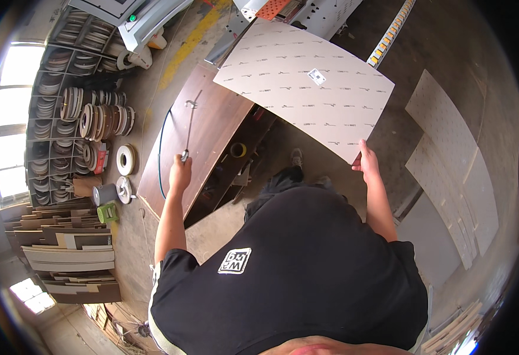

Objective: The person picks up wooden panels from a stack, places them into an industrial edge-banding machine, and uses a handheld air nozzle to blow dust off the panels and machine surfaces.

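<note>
**Panel and air tool held over a workshop bench**

Nearest the lens, a black short-sleeved shirt (307, 260) with a white square patch fills the lower middle of the view; both bare forearms reach up and away from it. Left hand (180, 176): closed around the grip of a slim metal air tool (190, 127), whose long thin nozzle points away over the brown wooden board (212, 127); a blue hose (162, 154) curves along the board's left edge, just beside the hand. Right hand (366, 160): fingers clamped on the near corner of a large pale sheet panel (307, 86), its face covered in small repeated markings and one small label. The panel is lifted and tilted, its far-left portion overlapping the far end of the brown board, its remainder hanging over the concrete floor. One shoe (296, 157) shows beneath the panel's near edge. At left, shelving holds rolls of edge banding (94, 121), with further rolls on the floor beside it and stacked board offcuts (70, 254) closer in. At right, pale perforated sheets (448, 160) lie flat on the floor, well apart from the held panel.
</note>
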Tool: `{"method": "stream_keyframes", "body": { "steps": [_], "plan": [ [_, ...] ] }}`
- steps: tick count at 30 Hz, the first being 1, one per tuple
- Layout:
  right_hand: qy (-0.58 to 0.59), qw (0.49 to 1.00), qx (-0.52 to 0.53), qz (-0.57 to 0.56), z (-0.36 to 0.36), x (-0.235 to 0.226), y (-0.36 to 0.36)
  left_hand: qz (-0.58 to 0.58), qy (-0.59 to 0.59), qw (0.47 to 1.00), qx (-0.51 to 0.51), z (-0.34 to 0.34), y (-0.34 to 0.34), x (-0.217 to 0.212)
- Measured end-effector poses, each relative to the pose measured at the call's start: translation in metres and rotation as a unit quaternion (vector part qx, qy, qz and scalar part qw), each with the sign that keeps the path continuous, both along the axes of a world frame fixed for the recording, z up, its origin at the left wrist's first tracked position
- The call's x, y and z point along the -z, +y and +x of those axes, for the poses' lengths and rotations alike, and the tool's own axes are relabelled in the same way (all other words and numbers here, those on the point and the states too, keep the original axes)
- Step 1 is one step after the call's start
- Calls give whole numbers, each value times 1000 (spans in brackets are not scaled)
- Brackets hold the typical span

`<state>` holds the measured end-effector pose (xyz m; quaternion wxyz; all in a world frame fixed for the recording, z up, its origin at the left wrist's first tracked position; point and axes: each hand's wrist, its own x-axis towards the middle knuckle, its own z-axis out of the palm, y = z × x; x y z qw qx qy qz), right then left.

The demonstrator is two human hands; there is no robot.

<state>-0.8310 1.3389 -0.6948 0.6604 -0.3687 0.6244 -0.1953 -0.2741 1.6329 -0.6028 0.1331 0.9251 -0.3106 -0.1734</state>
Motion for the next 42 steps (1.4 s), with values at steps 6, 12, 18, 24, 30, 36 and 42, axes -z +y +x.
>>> {"method": "stream_keyframes", "body": {
  "steps": [6, 12, 18, 24, 30, 36, 42],
  "plan": [
    [5, 1000, -3, 6, 0, 1, 3, 143, 116, 964, 191, -104, -9, -41],
    [10, 999, -29, 37, -4, -8, 3, 146, 228, 881, 388, -160, -15, -47],
    [-3, 999, -16, 30, -9, -5, 1, -50, 53, 996, 49, -61, -62, 28],
    [21, 999, 30, 2, -4, 0, 10, 13, 122, 940, 319, -143, -212, 28],
    [34, 999, 16, 7, 2, -13, 11, -37, 109, 923, 366, -208, -319, 46],
    [32, 999, 16, 4, 1, -17, 9, -8, 129, 938, 323, -210, -342, 33],
    [28, 999, 32, 5, 4, -6, 10, 115, 155, 840, 507, -207, -266, -24]
  ]
}}
